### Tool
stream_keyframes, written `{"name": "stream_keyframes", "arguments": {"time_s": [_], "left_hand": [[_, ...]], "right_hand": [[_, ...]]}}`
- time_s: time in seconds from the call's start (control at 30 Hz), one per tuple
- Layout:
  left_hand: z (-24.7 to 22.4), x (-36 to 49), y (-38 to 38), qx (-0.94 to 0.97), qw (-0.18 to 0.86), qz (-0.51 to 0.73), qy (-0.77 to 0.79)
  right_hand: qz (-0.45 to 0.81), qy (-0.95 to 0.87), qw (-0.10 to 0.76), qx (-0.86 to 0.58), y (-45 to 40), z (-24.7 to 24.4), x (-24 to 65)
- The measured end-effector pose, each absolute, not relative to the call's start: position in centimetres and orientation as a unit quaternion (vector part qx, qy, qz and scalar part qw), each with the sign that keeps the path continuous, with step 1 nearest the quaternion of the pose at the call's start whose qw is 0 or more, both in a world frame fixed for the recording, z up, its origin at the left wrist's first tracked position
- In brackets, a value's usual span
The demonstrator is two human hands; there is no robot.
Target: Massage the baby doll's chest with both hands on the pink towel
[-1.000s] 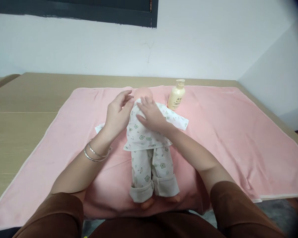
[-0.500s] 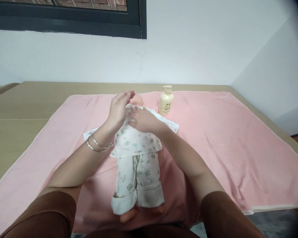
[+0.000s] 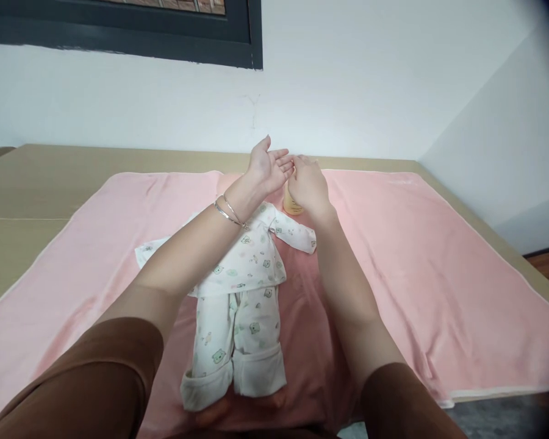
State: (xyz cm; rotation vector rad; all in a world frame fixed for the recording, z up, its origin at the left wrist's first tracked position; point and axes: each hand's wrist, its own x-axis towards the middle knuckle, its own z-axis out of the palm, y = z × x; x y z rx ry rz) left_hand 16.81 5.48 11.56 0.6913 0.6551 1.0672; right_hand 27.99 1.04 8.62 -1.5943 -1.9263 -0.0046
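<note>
A doll in a white printed top (image 3: 244, 259) and white trousers (image 3: 256, 326) lies on the pink blanket (image 3: 393, 244); my left arm hides its head. My left hand (image 3: 271, 167) is open, palm up and fingers spread, just left of the bottle's top, holding nothing. My right hand (image 3: 308, 183) curls over the top of the pale yellow bottle (image 3: 291, 203) and hides its pump. Only the lower part of the bottle shows below the fingers. The fingertips of both hands are close together.
The blanket covers much of a wooden table (image 3: 22, 183), whose surface shows at the left, back and right. Behind it stands a white wall (image 3: 348, 79) with a dark window frame (image 3: 238, 36) at the upper left. Bracelets (image 3: 231, 213) circle my left wrist.
Both hands have moved up and right from the doll's chest to the bottle. My left hand has turned palm up. My right hand has closed over the bottle's top. The view has shifted slightly.
</note>
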Motion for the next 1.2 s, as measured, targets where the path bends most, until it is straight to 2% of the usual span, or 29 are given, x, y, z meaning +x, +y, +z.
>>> {"name": "stream_keyframes", "arguments": {"time_s": [0.17, 0.33, 0.67, 0.9, 1.0, 1.07, 1.2], "left_hand": [[11.2, 16.1, 4.6, 0.312, 0.77, 0.474, 0.294], [9.7, 13.8, 3.9, 0.402, 0.72, 0.46, 0.328], [9.7, 4.8, -0.7, 0.484, 0.637, 0.467, 0.377], [11.0, 3.6, -5.5, 0.426, 0.683, 0.468, 0.364], [11.1, 4.2, -7.0, 0.409, 0.696, 0.46, 0.37], [11.2, 4.6, -7.9, 0.409, 0.698, 0.458, 0.368], [12.3, 4.3, -9.2, 0.401, 0.659, 0.544, 0.33]], "right_hand": [[-0.037, -0.728, 0.284, -0.623, 1.1, 8.3, 27.7], [-0.052, -0.689, 0.266, -0.672, 1.0, 8.4, 26.0], [-0.099, -0.612, 0.296, -0.727, 1.3, 7.8, 23.2], [-0.062, -0.61, 0.27, -0.742, 0.8, 8.3, 23.1], [-0.055, -0.622, 0.318, -0.713, -1.1, 9.4, 20.8], [-0.006, -0.663, 0.355, -0.66, -3.5, 9.8, 18.1], [0.222, -0.735, 0.425, -0.479, -10.2, 9.8, 13.1]]}}
